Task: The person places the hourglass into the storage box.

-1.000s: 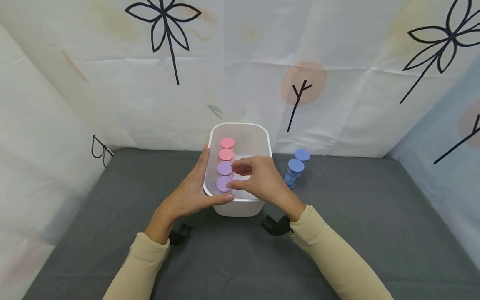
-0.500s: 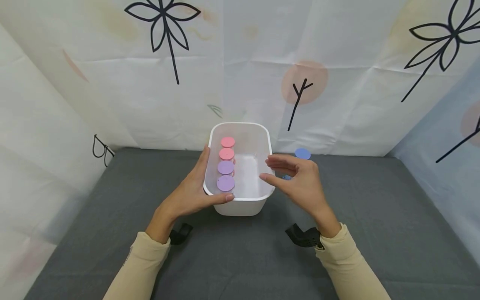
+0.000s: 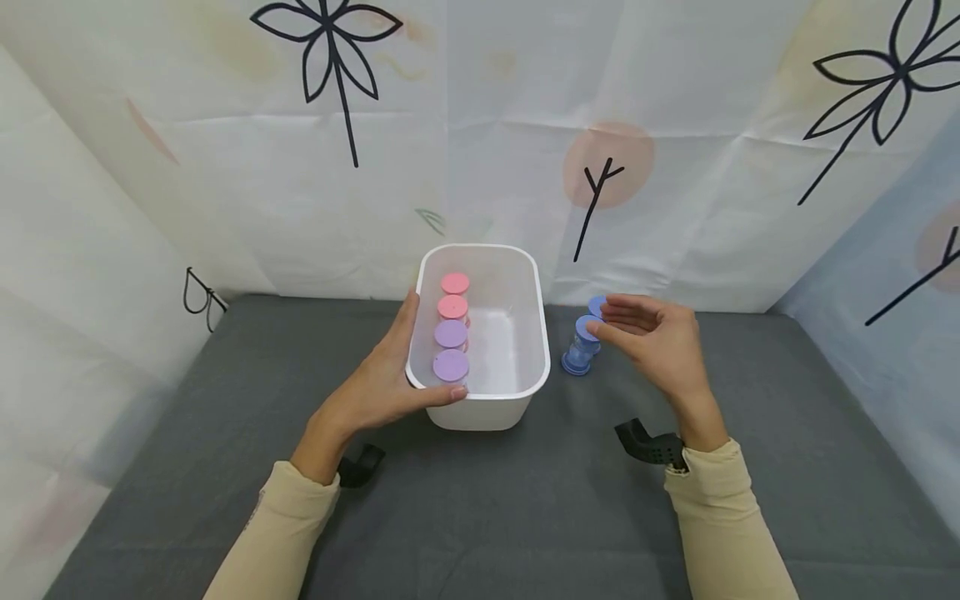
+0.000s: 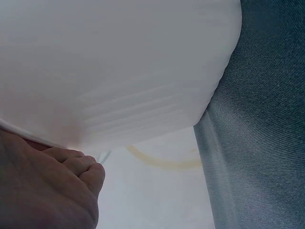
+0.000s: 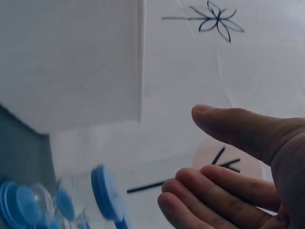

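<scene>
A white plastic tub (image 3: 491, 412) stands on the table with a row of sand timers along its left side. Two have pink caps, such as the far pink timer (image 3: 454, 284); two have purple caps, such as the near purple timer (image 3: 451, 365). My left hand (image 3: 371, 387) holds the tub's near left corner, thumb over the rim, fingers along the outer wall. Right of the tub, a blue sand timer (image 3: 579, 354) stands upright, with another blue timer (image 3: 597, 305) behind it, partly hidden. Beside them my right hand (image 3: 663, 346) is spread, thumb and fingers apart, holding nothing.
A dark grey cloth (image 3: 480, 517) covers the table. Patterned white fabric (image 3: 495, 167) hangs behind and at both sides. The right half of the tub's floor shows bare white. The tub wall (image 5: 71, 62) rises left of the right hand.
My right hand has withdrawn from over the purple timers inside the tub and moved right to the blue timers. The left hand has stayed on the tub.
</scene>
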Demonstrator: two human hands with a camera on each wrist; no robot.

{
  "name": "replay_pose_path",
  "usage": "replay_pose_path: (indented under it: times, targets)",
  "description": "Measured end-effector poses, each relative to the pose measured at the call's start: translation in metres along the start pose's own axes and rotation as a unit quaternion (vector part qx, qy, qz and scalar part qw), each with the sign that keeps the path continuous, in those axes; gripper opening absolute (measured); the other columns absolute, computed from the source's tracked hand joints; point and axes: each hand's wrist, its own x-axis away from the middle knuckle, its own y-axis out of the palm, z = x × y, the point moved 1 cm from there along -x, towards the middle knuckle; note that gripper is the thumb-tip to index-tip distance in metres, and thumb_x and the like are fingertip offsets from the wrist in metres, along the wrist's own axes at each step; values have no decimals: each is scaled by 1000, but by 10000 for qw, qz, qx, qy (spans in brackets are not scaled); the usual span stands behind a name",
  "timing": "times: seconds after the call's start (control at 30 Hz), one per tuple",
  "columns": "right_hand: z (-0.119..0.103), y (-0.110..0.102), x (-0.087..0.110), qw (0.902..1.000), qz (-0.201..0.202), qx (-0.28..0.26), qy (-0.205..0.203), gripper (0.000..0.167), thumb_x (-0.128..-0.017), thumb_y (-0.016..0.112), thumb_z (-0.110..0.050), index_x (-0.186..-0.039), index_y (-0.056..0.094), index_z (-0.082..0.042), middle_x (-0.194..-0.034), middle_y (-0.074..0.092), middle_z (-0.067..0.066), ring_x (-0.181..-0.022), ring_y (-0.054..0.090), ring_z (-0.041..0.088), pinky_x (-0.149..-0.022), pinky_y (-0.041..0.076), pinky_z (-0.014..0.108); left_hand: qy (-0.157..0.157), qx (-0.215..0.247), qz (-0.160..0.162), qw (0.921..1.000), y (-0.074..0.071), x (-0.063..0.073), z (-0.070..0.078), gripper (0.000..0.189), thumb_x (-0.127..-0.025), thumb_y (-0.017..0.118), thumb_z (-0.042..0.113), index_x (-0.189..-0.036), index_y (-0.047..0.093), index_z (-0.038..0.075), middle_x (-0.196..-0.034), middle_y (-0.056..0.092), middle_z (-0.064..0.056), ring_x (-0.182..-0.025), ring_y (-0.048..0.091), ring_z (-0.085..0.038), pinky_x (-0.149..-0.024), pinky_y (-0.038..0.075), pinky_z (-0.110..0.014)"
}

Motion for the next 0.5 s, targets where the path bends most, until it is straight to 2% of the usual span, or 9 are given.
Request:
replay_pose_path:
  times: [0.1, 0.17, 0.2, 0.3, 0.4, 0.43, 0.5]
  targets:
    - [7, -5, -1, 9984, -4, 522, 195, 53, -84, 86, -22, -125, 68, 6, -114, 71, 23, -89, 71, 2, -75, 53, 15, -9, -5, -10, 10000, 0, 0, 0, 132, -74, 90, 48, -164, -5, 29, -169, 7, 7, -145, 29, -18, -113, 30, -53]
    - [10, -8, -2, 9957, -79, 844, 364, 56, -84, 86, -28, -126, 68, 4, -114, 72, 21, -93, 73, 12, -73, 52, 14, 22, 38, -18, 10000, 0, 0, 0, 131, -74, 89, 48, -164, -5, 31, -169, 7, 8, -145, 30, -17, -113, 30, -52]
    - [12, -9, -2, 9937, -133, 1015, 448, 58, -83, 86, -32, -126, 69, 3, -114, 73, 20, -96, 73, 17, -72, 51, 14, 5, 95, -51, 9999, -1, 0, 6, 130, -75, 90, 45, -164, -4, 31, -169, 8, 7, -145, 30, -19, -113, 30, -52]
    - [15, -9, -3, 9874, -374, 1373, 693, 64, -82, 86, -41, -127, 69, 2, -114, 73, 18, -104, 72, 30, -79, 56, 28, 12, 84, -46, 10000, -1, 0, 6, 130, -75, 89, 45, -164, -4, 29, -169, 9, 7, -144, 31, -19, -113, 30, -51]
    - [17, -7, -5, 9816, -523, 1647, 811, 66, -81, 85, -45, -126, 69, 1, -114, 73, 17, -105, 71, 32, -86, 56, 44, -22, 64, -47, 10000, -2, 0, 6, 130, -75, 89, 44, -164, -4, 26, -169, 8, 6, -144, 31, -21, -113, 31, -52]
    - [18, -6, -6, 9804, -552, 1699, 830, 67, -81, 85, -45, -126, 69, 1, -114, 73, 17, -105, 71, 32, -88, 54, 50, -11, 10, -24, 10000, -1, -1, 1, 131, -75, 89, 47, -164, -4, 26, -169, 8, 7, -144, 31, -20, -113, 31, -52]
    - [20, -3, -7, 9787, -554, 1791, 836, 66, -81, 86, -44, -125, 69, 2, -112, 73, 18, -105, 71, 33, -88, 54, 50, -23, 3, -38, 10000, -1, -1, 1, 131, -75, 89, 47, -164, -4, 27, -169, 8, 7, -144, 31, -20, -113, 31, -52]
